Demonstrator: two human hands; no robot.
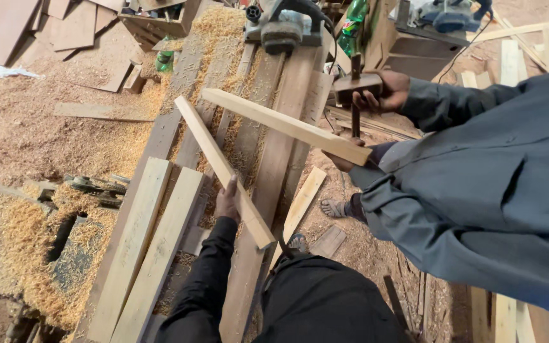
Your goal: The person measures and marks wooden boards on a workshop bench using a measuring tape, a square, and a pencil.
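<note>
My left hand, in a black sleeve, grips a long pale wooden slat near its lower end. The slat slants up to the left over the workbench. My right hand is not in view. A co-worker in grey clothing stands at the right. One of their hands holds the near end of a second pale slat that crosses above mine. Their other hand grips a dark wooden marking tool.
Two pale planks lie on the bench's left side among wood shavings. An electric planer and a green bottle sit at the far end. Offcuts and sawdust cover the ground, with boards stacked at top left.
</note>
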